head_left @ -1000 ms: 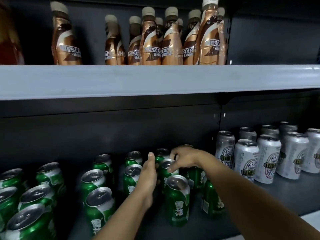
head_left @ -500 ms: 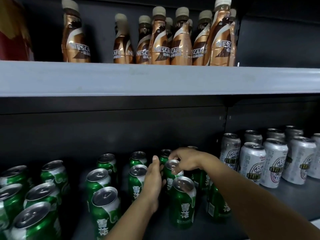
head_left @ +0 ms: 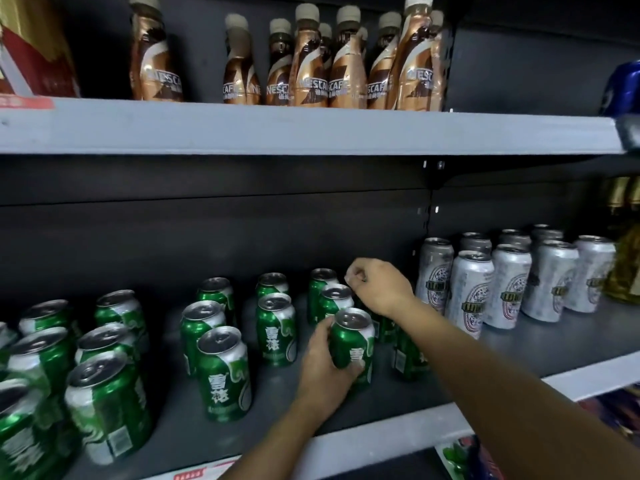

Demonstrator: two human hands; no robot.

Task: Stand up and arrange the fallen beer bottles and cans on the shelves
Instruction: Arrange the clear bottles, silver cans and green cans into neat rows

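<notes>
Left hand [head_left: 323, 367] grips 1 upright green can [head_left: 351, 344] near the front of the lower shelf [head_left: 398, 431]; right hand [head_left: 375, 289], fingers curled, hovers over the cans behind, apparently holding nothing. Step: aligning the row. Next, likely, squaring it. Bottles [head_left: 311, 64] above read NESCAFE; green labels bear Chinese characters.

The grey lower shelf [head_left: 398, 393] carries upright green cans [head_left: 223, 372] on the left and silver cans [head_left: 469, 294] on the right. The upper shelf [head_left: 311, 131] holds brown coffee bottles [head_left: 308, 64] and, at left, perhaps a red box [head_left: 31, 46].
</notes>
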